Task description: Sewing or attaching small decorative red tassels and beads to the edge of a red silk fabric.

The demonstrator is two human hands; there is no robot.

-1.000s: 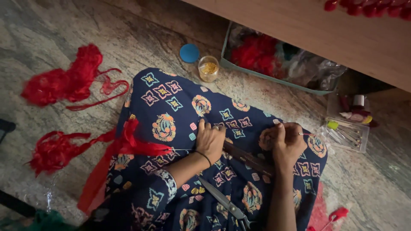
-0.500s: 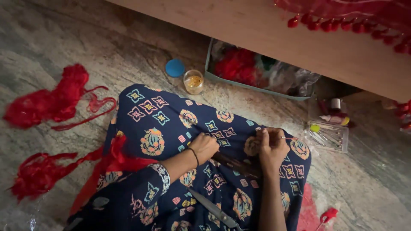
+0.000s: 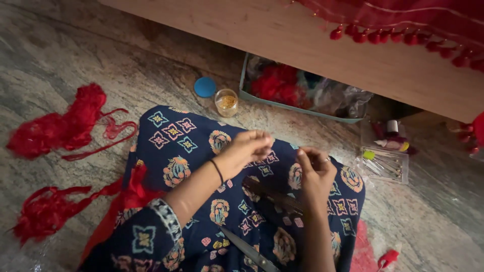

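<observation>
Navy-blue garment [image 3: 191, 151] printed with orange-and-teal floral medallions, small teal-outlined squares and pink diamonds; used here as the landmark. Left of the garment: two bright red thread bundles [image 3: 60, 126], with red fabric [image 3: 126, 196] at its left edge. Above the garment: a round blue lid [image 3: 204, 86] beside a clear jar [image 3: 226, 102] of golden-yellow contents, and a teal-rimmed tray [image 3: 282, 103] holding red material. Floor [image 3: 75, 50]: grey-beige marble with darker veining. Above the tray: a pale wooden board [image 3: 302, 40] under red cloth [image 3: 403, 15] edged with red tassels. On the garment: a black wristband [image 3: 218, 171] and dark scissors [image 3: 249, 249].
</observation>
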